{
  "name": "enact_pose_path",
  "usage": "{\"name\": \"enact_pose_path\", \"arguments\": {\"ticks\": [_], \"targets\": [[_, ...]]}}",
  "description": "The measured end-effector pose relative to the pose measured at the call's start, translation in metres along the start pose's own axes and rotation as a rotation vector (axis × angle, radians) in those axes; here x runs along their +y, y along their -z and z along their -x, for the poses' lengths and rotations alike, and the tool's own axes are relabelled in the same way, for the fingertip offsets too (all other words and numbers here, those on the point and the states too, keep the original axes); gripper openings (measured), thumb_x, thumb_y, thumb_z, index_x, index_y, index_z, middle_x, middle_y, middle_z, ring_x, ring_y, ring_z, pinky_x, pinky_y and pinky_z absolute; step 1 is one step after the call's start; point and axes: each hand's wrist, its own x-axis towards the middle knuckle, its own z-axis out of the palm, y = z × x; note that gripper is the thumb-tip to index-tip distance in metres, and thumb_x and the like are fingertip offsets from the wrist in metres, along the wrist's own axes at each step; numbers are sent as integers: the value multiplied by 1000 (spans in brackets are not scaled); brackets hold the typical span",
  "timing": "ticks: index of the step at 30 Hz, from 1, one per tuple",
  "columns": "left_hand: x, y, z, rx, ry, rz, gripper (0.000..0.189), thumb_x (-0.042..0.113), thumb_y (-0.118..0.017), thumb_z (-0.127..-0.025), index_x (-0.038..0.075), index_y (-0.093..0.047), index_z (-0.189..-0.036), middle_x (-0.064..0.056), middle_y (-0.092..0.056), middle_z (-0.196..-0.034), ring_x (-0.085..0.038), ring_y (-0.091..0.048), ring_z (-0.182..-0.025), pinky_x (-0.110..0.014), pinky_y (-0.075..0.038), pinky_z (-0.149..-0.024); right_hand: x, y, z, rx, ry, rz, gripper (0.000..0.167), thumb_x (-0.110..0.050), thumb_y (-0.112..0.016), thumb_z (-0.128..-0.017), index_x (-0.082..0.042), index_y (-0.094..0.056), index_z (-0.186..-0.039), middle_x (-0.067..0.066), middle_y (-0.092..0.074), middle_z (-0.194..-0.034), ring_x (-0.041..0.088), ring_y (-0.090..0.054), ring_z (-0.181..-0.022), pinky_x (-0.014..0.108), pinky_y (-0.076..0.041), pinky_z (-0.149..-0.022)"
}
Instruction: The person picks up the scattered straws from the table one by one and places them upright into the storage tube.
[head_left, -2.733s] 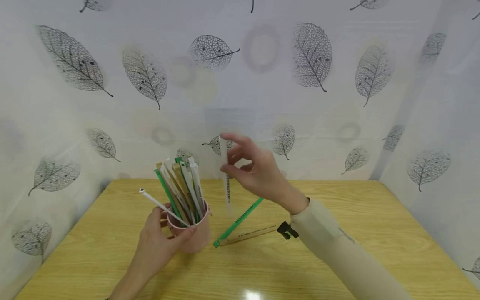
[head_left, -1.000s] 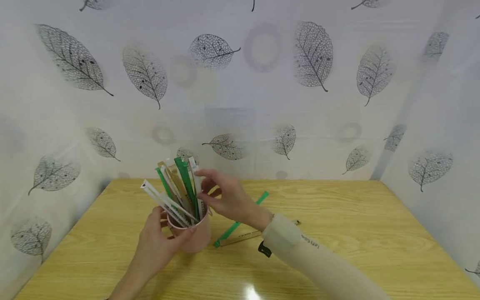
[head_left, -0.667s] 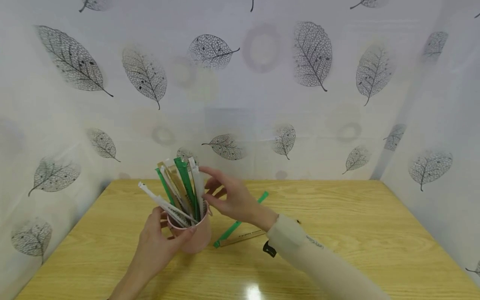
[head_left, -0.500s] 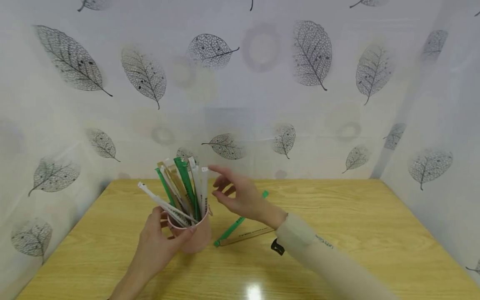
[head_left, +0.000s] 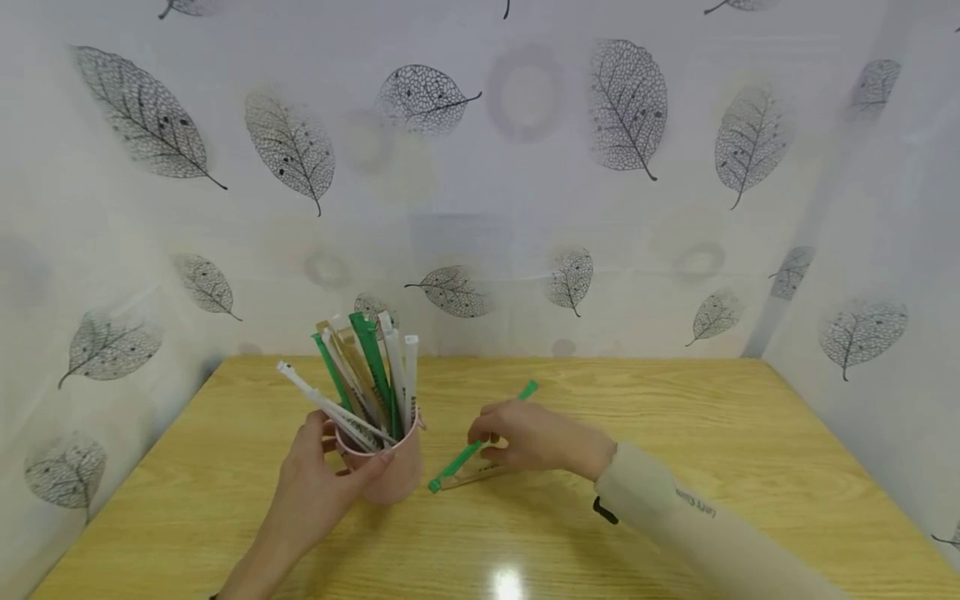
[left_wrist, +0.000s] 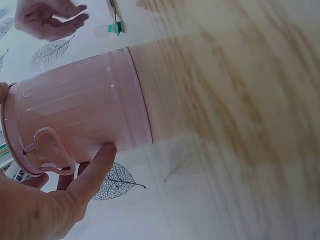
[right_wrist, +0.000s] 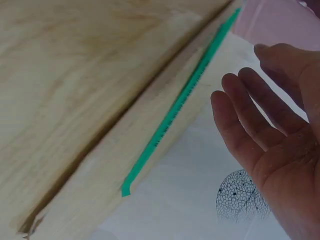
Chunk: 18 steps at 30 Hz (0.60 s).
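My left hand (head_left: 318,479) holds a small pink metal bucket (head_left: 393,471) by its side, the thumb near the rim. The left wrist view shows its fingers against the wall, by a wire handle (left_wrist: 60,150). Packed in the bucket stand several thin paper-wrapped straws: white (head_left: 410,379), green (head_left: 371,350) and brown. One white straw (head_left: 303,387) leans far left. On the table lie a green wrapped straw (head_left: 461,458) and a brown one (head_left: 468,478), crossing near their left ends. Just over them hovers my right hand (head_left: 532,437), fingers loosely bent and holding nothing in the right wrist view.
The yellow wood-grain table (head_left: 675,417) ends at the back against a pale curtain (head_left: 480,192) printed with leaves. That cloth also encloses both sides. A black clip (head_left: 605,510) sits at my right cuff.
My right hand lowered a white wrapped straw into the bucket and let go. It then moved right and down, over the two straws on the table. The left hand stayed on the bucket.
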Motion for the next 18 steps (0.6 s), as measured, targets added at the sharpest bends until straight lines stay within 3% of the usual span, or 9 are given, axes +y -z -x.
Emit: {"name": "enact_pose_path", "arguments": {"ticks": [6,13,18], "targets": [[1,1,0,-3,4,-1,76,44,-83,-85,6,-45,-138,-15,-57,-130,-35,-62,-115,-34,-59,-82,-6,-14,2,-127,-76,97,21,-18,-74,-95,-13,-74,-115,-1,-71,-108,10,-68,-97,21,-56,-84],[-1,-1,0,5,-1,-6,75,44,-83,-84,6,-45,-137,-14,-58,-128,-33,-62,-114,-35,-58,-82,-13,-25,-1,-160,-71,182,16,-17,-70,-98,-20,-74,-113,-7,-74,-111,7,-69,-102,21,-57,-84],[-1,0,-1,-6,14,6,76,46,-83,-84,7,-45,-138,-13,-57,-130,-33,-61,-116,-34,-58,-82,-17,-27,-2,-166,-57,220,10,-16,-71,-96,-20,-73,-105,-8,-72,-99,6,-68,-93,19,-55,-77]]}}
